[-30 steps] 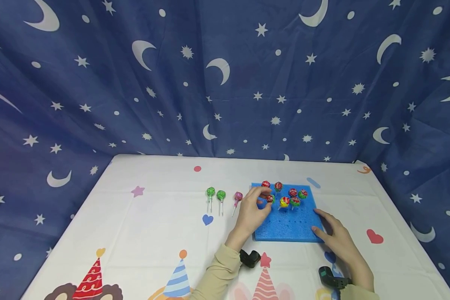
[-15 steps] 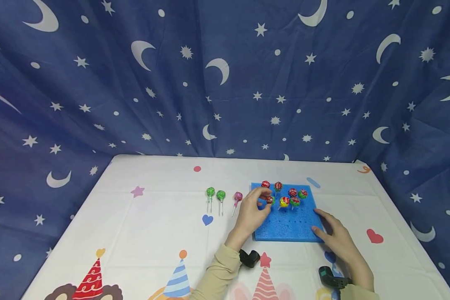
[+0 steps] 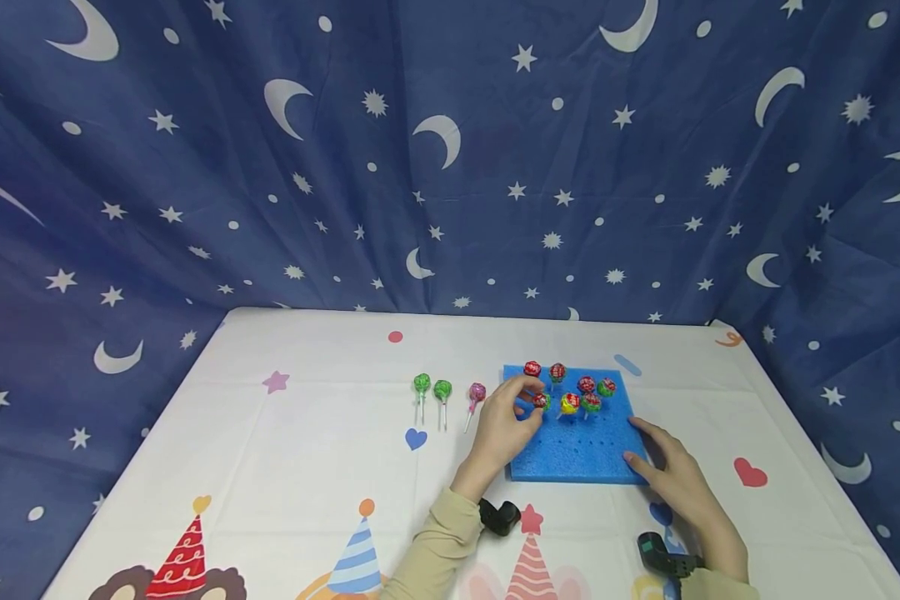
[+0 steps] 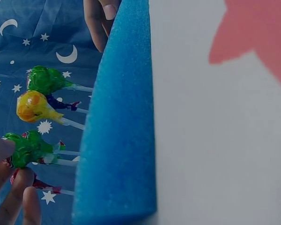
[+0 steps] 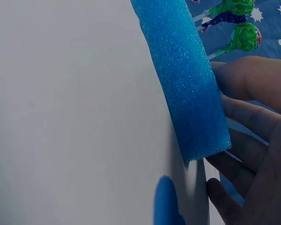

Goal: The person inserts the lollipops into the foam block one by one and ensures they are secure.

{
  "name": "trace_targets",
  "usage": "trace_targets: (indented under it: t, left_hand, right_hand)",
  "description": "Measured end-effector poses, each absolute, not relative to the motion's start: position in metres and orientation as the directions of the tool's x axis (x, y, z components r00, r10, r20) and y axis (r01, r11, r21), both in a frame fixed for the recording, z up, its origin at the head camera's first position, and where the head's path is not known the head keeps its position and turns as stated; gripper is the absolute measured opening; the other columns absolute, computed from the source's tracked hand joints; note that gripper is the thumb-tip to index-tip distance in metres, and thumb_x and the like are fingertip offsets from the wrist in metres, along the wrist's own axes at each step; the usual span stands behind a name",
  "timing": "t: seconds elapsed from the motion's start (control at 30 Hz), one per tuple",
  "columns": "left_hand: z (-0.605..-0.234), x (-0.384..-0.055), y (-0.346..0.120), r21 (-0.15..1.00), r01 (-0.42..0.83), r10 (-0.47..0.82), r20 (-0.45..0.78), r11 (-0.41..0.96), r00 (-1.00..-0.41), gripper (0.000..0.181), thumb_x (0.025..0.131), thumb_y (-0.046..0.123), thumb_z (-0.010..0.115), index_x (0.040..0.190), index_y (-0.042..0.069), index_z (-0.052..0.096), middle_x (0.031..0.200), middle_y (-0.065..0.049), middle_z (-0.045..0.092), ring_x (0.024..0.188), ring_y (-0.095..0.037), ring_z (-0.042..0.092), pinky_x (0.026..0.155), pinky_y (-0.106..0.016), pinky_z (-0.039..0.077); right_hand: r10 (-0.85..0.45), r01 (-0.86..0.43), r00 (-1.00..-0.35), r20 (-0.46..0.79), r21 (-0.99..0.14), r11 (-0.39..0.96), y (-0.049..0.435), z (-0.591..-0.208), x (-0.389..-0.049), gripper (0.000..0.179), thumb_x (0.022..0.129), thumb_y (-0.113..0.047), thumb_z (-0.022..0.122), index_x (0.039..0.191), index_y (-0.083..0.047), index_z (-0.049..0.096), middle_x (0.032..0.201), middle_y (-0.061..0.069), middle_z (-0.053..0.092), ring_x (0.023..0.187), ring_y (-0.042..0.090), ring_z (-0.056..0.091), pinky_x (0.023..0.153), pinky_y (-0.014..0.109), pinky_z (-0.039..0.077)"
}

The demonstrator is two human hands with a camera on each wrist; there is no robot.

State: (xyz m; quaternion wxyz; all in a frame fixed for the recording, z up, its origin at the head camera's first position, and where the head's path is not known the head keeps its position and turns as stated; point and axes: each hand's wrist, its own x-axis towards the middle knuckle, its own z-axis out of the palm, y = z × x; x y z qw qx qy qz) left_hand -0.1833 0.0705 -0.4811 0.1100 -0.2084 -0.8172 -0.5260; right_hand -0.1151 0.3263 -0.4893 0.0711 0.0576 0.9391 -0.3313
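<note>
My left hand (image 3: 500, 425) pinches the wrapped head of a green-and-red lollipop (image 3: 542, 401) between thumb and fingers. Its stick (image 4: 68, 153) meets the top of the blue foam board (image 3: 570, 462). Beside it in the same row stand a yellow lollipop (image 3: 570, 404) and a green-and-red one (image 3: 591, 403). Farther back on the board, several more stand upright, among them a red lollipop (image 3: 557, 372). My right hand (image 3: 675, 475) rests against the board's right edge, its thumb and fingers (image 5: 253, 115) spread and loosely bent. In the left wrist view my fingers partly cover the pinched lollipop.
Left of the board on the white tablecloth (image 3: 307, 467) are two green lollipops, one (image 3: 422, 383) farther left than the other (image 3: 442, 392), and a pink lollipop (image 3: 477, 393). The board's front part has rows of small holes (image 3: 577, 446). A blue curtain (image 3: 450, 208) hangs behind.
The lollipop in my left hand sits very slightly lower in the head view than a second ago. My right hand and the board have kept their places.
</note>
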Motion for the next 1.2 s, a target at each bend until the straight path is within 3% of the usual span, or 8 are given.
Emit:
trace_targets:
  t: [0.83, 1.2]
  left_hand:
    - [-0.4766, -0.1789, 0.0697, 0.82, 0.4, 0.202, 0.347, 0.409, -0.916, 0.034, 0.087, 0.009, 0.068, 0.119, 0.015, 0.063, 0.118, -0.003, 0.066, 0.103, -0.023, 0.063, 0.084, -0.026, 0.054]
    - [-0.4742, -0.1814, 0.0628, 0.822, 0.405, 0.176, 0.365, 0.401, -0.914, 0.032, 0.086, 0.007, 0.067, 0.118, 0.013, 0.064, 0.115, -0.002, 0.067, 0.1, -0.018, 0.063, 0.082, -0.029, 0.055]
  right_hand:
    - [0.051, 0.13, -0.988, -0.143, -0.62, 0.774, 0.3269, -0.4895, -0.1147, 0.07, 0.093, -0.04, 0.059, 0.148, -0.009, 0.031, 0.151, 0.031, 0.026, 0.137, 0.057, 0.02, 0.103, 0.075, 0.02]
    - [0.05, 0.13, -0.988, -0.145, -0.618, 0.775, 0.3266, -0.4894, -0.1151, 0.069, 0.092, -0.039, 0.06, 0.148, -0.009, 0.032, 0.151, 0.031, 0.026, 0.137, 0.057, 0.02, 0.103, 0.075, 0.02]
